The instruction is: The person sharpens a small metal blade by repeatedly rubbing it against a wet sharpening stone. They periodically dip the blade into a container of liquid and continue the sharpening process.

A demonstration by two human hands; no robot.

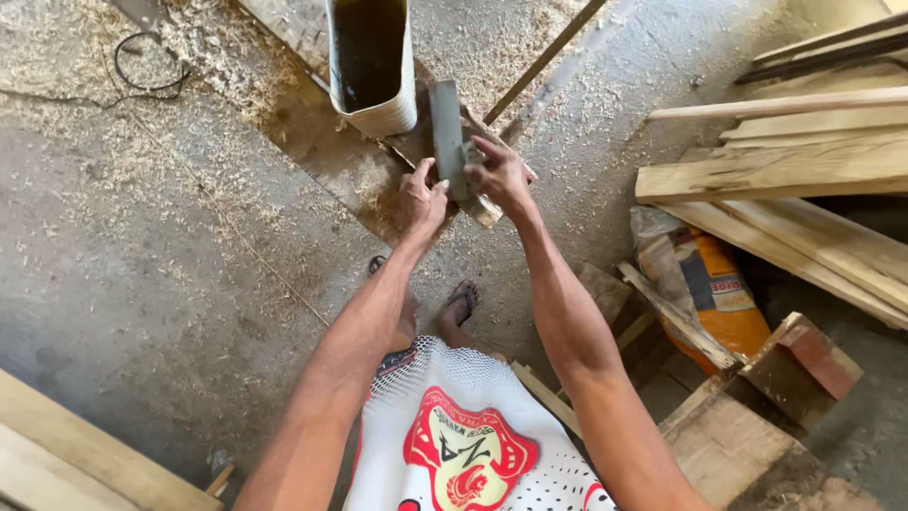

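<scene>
metal can [372,66] top cropped, orange sack [719,293] half hidden

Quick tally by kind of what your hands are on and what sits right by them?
Hands: 2, left hand and right hand
Flat grey bar held in both: 1
Open metal can: 1
Orange sack: 1
Total: 5

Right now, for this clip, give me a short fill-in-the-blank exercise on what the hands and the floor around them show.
1. The left hand and right hand together hold a flat grey ____.
2. Beyond the hands stands an open-topped metal ____ with dark liquid inside.
3. The concrete floor is strewn with ____.
4. Stacked on the right are wooden ____.

Missing words: blade; container; sawdust; planks
</scene>
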